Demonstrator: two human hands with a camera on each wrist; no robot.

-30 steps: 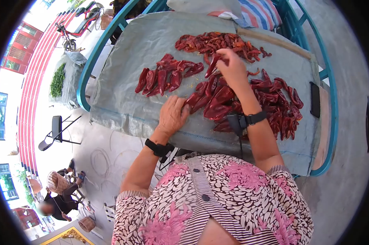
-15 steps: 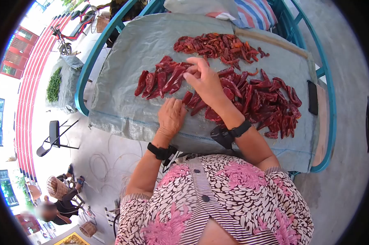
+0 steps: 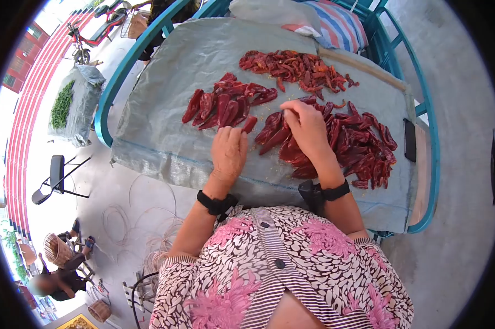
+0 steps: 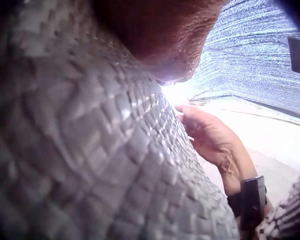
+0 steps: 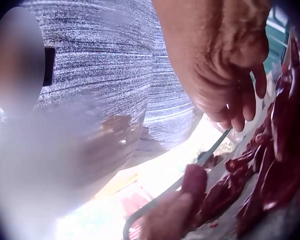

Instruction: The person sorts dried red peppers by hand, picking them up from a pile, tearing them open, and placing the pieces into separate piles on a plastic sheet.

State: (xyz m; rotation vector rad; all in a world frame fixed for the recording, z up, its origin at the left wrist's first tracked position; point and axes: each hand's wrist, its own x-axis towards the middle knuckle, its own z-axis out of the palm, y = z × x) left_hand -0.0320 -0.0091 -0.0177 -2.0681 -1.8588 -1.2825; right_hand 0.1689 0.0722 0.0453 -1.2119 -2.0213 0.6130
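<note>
My left hand (image 3: 228,153) is low over the sheet, near the front edge. It grips a red chili pepper (image 3: 249,124), whose end sticks out past the fingers; the right wrist view shows this pepper (image 5: 195,181) standing up from the hand. My right hand (image 3: 309,129) hangs over the left end of a large heap of dark red chilies (image 3: 362,142), fingers loosely bent. In the right wrist view the fingers of this hand (image 5: 230,75) hold nothing. A smaller group of whole chilies (image 3: 225,104) lies left of centre. Behind is a pile of shrivelled, more orange chilies (image 3: 297,68).
A grey-green woven sheet (image 3: 165,93) covers the surface inside a teal metal frame (image 3: 431,142). A black phone (image 3: 409,140) lies at the right edge. Sacks (image 3: 335,24) sit at the back. A folding chair (image 3: 58,175) and a seated person (image 3: 63,279) are off to the left.
My right hand carried a chili leftward to the smaller group, let it go, and came back over the large heap. The left hand has stayed nearly in place, its chili now showing beyond the fingers.
</note>
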